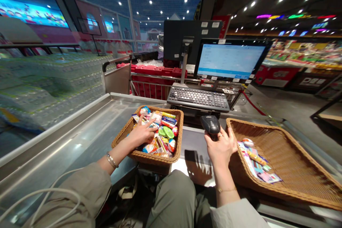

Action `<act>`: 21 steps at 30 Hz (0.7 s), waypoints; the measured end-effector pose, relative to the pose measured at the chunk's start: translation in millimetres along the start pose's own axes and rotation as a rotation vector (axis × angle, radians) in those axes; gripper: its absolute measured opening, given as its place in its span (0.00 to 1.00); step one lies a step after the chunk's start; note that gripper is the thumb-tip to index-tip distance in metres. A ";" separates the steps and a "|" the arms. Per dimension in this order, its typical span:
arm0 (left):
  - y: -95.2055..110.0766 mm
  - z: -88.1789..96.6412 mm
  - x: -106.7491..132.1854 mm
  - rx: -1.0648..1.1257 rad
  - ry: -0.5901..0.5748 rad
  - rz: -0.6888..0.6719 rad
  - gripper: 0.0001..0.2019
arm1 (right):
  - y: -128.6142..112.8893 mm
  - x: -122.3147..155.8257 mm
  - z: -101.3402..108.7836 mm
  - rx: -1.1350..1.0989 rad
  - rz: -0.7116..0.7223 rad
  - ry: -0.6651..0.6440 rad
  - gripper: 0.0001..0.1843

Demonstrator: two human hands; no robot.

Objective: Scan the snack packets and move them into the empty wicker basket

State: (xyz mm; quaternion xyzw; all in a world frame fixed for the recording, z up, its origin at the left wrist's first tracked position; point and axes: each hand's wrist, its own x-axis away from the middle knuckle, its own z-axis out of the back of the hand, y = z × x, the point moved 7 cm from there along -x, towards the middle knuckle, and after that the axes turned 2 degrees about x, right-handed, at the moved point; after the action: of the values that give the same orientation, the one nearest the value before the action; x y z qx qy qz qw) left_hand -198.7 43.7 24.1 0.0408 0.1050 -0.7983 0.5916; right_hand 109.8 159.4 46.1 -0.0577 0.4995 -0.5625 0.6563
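Note:
My left hand (141, 133) reaches into a wicker basket (176, 139) full of small colourful snack packets (164, 131). Its fingers are spread over the packets and touch them without gripping any. My right hand (220, 146) is closed round the handle of a black barcode scanner (211, 124), held between the two baskets. To the right stands a larger wicker basket (288, 156) with several packets (253, 162) lying at its left side.
A steel checkout counter (88, 131) runs to the left. Behind the baskets are a keyboard (199, 98) and a lit till screen (229, 60). Red shopping trolleys (152, 78) stand beyond the counter. Shrink-wrapped water bottles (48, 82) are stacked at left.

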 end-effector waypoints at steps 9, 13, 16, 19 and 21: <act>-9.6 -2.8 -1.2 0.051 -0.007 0.039 0.07 | 2.4 0.1 -0.6 0.030 0.009 0.012 0.18; -10.0 6.8 -3.2 0.089 0.011 0.062 0.07 | 3.5 -0.4 -0.5 0.029 0.004 0.012 0.19; -19.2 12.8 -5.8 0.101 0.048 0.165 0.06 | 3.2 -0.6 -0.2 0.028 0.003 -0.001 0.20; -41.4 13.5 -5.1 0.112 0.121 0.416 0.07 | 2.8 -0.5 0.7 0.021 -0.004 -0.002 0.20; -57.5 11.3 -0.2 0.125 0.187 0.605 0.11 | 2.1 -0.3 1.7 0.015 0.000 0.007 0.19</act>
State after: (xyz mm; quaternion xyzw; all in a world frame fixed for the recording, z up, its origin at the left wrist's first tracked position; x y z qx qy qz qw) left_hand -252.8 57.4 42.0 0.1796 0.0929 -0.5838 0.7863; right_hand 112.4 159.6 45.8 -0.0508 0.4975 -0.5663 0.6551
